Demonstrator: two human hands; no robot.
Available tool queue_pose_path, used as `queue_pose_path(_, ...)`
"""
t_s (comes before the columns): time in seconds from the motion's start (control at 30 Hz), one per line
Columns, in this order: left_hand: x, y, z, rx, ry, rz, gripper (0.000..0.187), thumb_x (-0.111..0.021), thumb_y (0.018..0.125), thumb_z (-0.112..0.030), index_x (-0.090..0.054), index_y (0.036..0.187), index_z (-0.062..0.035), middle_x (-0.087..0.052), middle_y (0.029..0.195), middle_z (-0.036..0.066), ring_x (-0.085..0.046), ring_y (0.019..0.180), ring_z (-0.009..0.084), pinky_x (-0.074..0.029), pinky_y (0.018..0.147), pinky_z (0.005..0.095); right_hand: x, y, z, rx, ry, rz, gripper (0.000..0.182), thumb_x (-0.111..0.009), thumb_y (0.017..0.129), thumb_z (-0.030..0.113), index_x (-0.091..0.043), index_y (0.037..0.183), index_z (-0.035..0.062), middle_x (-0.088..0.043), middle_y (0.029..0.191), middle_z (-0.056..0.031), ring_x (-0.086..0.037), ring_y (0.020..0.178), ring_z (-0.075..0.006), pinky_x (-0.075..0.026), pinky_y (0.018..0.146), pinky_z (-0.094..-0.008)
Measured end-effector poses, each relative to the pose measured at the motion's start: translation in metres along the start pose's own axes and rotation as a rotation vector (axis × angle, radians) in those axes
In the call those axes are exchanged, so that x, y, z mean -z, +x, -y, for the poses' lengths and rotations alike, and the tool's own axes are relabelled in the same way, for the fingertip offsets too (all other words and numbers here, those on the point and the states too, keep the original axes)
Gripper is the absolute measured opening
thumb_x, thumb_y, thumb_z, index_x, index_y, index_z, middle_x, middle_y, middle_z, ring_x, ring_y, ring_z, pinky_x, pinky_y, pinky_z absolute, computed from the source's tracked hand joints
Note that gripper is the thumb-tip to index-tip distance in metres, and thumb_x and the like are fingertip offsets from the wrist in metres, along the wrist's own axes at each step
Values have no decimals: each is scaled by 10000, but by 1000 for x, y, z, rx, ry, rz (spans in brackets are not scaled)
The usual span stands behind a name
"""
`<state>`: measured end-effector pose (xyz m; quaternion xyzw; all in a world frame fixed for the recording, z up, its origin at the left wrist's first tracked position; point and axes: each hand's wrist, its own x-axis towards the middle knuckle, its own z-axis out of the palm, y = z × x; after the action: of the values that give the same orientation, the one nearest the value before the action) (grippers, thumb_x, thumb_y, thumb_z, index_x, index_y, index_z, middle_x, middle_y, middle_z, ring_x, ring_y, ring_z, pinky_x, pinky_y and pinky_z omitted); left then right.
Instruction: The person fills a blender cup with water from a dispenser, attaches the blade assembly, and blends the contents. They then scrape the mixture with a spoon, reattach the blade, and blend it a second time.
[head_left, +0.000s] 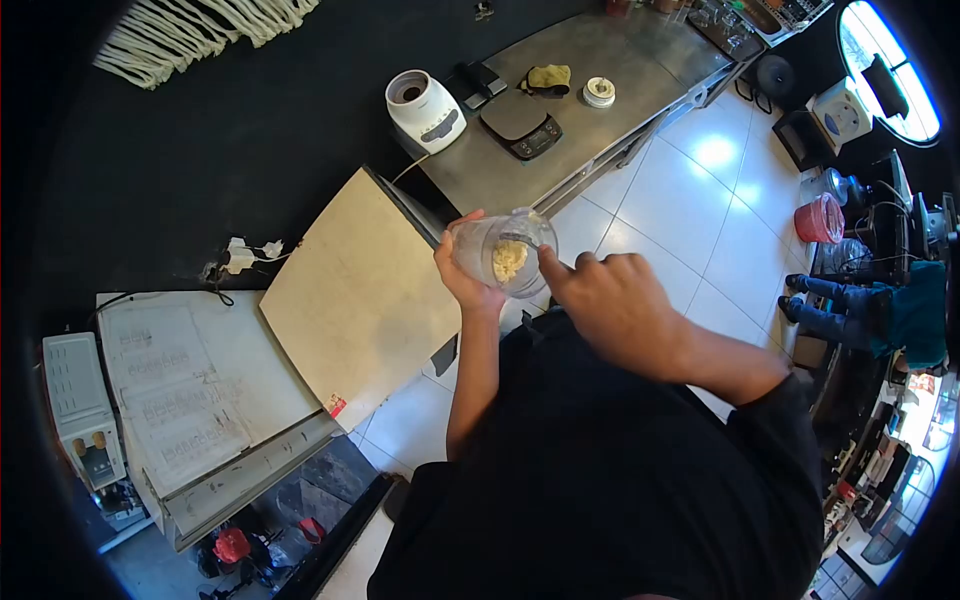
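Observation:
My left hand is wrapped round a clear blender jar, which is tilted with its open mouth towards me. Inside the jar lies a pale yellow, crumbly mass. My right hand is closed at the jar's mouth, its index finger stretched along a slim grey utensil that reaches inside. The utensil's far end and exact kind cannot be made out. Beyond the jar, a white blender base stands on the metal counter, close to a digital kitchen scale.
On the metal counter are a yellow-and-black cloth and a small white round container. A cream board-like panel stands left of the jar. Another person is at the far right, near a red bucket.

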<state>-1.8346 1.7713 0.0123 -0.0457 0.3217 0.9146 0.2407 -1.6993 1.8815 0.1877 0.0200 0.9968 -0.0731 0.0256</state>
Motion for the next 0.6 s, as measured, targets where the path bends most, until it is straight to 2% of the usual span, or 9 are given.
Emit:
queue_pose_path(0.1,14,2,8,-21,-17,59,532,-400,977,-444,-616,1121,20,-681,1040,150,-666,961,279,-550,868,420,-19,3,8,-7,16,-11,509,-576,789,57,-575,1286,-48,-629,652,-127,-641,584,-298,-502,564,-390)
queue_pose_path(0.27,17,9,14,-111,128,-2,486,-410,986,-415,-612,1102,12,-667,1024,130,-647,980,251,-514,901,400,-40,10,-2,-121,269,20,460,-579,772,-13,-633,1229,-11,-646,688,-193,-660,653,-376,-520,640,-453)
queue_pose_path(0.3,16,9,14,-114,163,1,477,-417,987,-411,-610,1099,12,-664,1018,127,-642,980,243,-503,908,390,-47,13,-8,-121,268,20,460,-579,772,-13,-633,1229,-11,-646,688,-193,-660,653,-376,-520,640,-453)
queue_pose_path(0.37,14,7,13,-103,178,-2,470,-425,986,-408,-609,1095,10,-663,1022,126,-641,982,237,-498,910,385,-65,16,-21,-84,527,-63,377,-578,804,-27,-678,1167,2,-656,749,-259,-661,713,-409,-522,679,-459)
queue_pose_path(0.4,14,6,12,-92,198,-3,462,-432,985,-405,-608,1092,8,-663,1026,124,-640,985,231,-493,913,380,-73,18,-28,-82,528,-62,377,-578,804,-27,-678,1167,2,-656,749,-259,-661,713,-409,-522,679,-459)
queue_pose_path(0.47,20,9,15,-82,225,15,458,-437,985,-404,-609,1089,7,-664,1027,123,-638,986,228,-490,913,375,-79,22,-37,-48,776,-89,266,-587,877,19,-702,1115,-8,-670,760,-249,-667,676,-334,-522,665,-414)
queue_pose_path(0.5,23,10,17,-69,250,35,454,-441,984,-403,-610,1086,5,-664,1028,122,-637,987,224,-487,913,370,-79,22,-40,-50,777,-87,266,-587,877,19,-702,1115,-8,-670,760,-249,-667,676,-334,-522,665,-414)
queue_pose_path(0.57,16,7,15,-57,230,24,435,-458,979,-380,-623,1066,13,-666,1004,116,-633,943,202,-492,878,344,-65,24,-44,-272,1018,176,236,-587,925,56,-697,1117,-26,-669,729,-163,-642,661,-211,-517,654,-351)
queue_pose_path(0.6,13,7,14,-50,213,16,418,-475,975,-357,-636,1045,22,-667,980,111,-630,898,179,-496,843,318,-80,24,-51,-246,1119,179,236,-563,969,89,-692,1142,-8,-563,653,-36,-524,589,-95,-446,526,-272)
